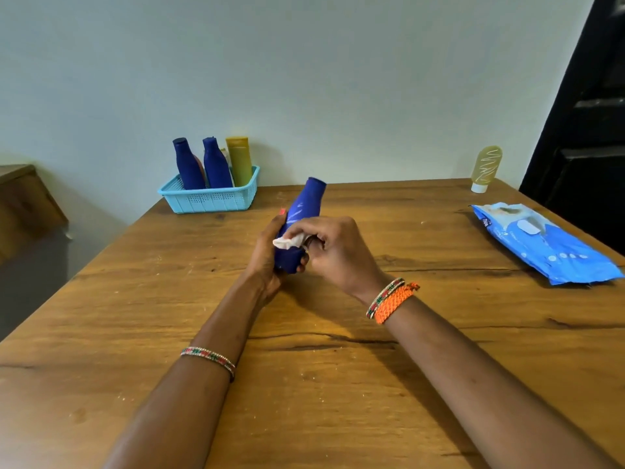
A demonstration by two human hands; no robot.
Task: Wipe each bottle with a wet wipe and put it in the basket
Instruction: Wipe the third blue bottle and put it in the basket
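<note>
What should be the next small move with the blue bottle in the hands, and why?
Probably slide the wet wipe up toward the neck of the blue bottle. The right hand presses the wipe only on the lower body, the left hand holds the base, and the upper part is not covered.

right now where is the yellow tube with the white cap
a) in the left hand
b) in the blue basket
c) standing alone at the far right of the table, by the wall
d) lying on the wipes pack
c: the yellow tube stands cap down on the table, apart from the wipes pack and far from the basket.
</note>
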